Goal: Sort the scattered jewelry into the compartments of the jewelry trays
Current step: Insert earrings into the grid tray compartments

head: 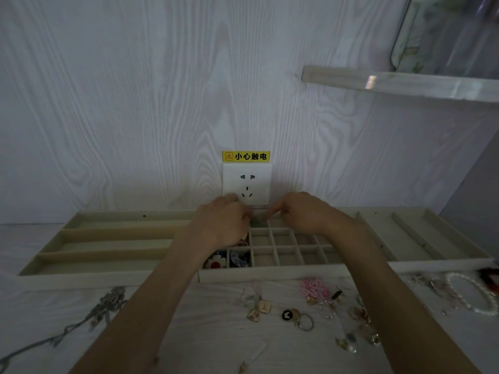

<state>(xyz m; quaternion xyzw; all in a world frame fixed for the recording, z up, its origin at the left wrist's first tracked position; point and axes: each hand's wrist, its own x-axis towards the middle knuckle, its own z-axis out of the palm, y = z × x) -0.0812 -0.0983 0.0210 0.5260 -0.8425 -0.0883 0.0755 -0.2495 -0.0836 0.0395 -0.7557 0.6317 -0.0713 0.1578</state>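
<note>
Over the middle tray, both hands' fingers pinch something small.

Beige compartment trays line the wall; loose jewelry lies scattered in front.

Both hands reach forward together, left hand and right hand curled

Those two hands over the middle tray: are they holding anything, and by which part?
Cannot be told. The left hand and right hand meet over the tray's far compartments; whatever sits between the fingers is too small and dim.
</note>
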